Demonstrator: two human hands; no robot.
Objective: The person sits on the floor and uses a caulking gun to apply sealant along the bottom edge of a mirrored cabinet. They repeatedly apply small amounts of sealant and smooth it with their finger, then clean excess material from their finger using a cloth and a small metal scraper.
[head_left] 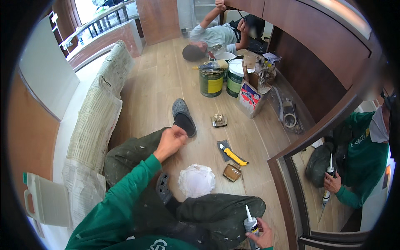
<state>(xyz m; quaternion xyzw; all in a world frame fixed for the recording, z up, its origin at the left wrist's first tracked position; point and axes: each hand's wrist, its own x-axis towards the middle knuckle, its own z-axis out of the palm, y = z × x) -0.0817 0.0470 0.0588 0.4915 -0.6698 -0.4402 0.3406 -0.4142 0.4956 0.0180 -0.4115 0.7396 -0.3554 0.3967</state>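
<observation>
My right hand point(261, 235) is wrapped round a sealant cartridge point(251, 226), its pointed white nozzle upward, beside my right knee. A reflection in the mirror point(301, 177) shows the same cartridge with a thin rod below the hand. Over my left knee, near a grey clog point(183, 116) on my foot, my left hand point(171, 143) has its fingers drawn together; anything between them is too small to make out. A crumpled white sheet point(196, 181) lies on the floor between my legs. Right of it are a yellow utility knife point(233, 154) on a dark pad and a brown block point(231, 172).
Paint cans point(211, 82), an open tin point(250, 100) and tape rolls point(289, 121) stand along the right cabinet. A person point(216, 39) lies on the floor behind them, arms raised. Newspaper point(93, 125) covers the left ledge, near a white jerrycan point(48, 200).
</observation>
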